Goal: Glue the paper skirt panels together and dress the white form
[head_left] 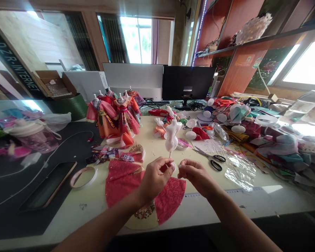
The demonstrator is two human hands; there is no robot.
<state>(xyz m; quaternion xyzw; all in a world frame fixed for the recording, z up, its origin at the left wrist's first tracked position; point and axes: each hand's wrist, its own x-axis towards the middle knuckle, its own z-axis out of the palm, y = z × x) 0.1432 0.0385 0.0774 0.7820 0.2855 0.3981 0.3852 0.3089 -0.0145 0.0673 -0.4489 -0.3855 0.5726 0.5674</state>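
Right hand (pixel 195 174) pinching a tiny pale piece (pixel 179 167), too small to identify; left hand (pixel 156 177) fingertips curled near the stem of a small glossy white plastic mannequin (pixel 172 135), can't tell if gripping. Mannequin upright, just beyond both hands. Red patterned fabric (pixel 171 199) flat underneath, black-handled metal scissors (pixel 209 157) off right.

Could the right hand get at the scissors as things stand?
Probably yes: the scissors lie uncovered just beyond the right hand, with nothing visibly blocking the way. It seems to pinch a small pale piece, which it might need to release first.
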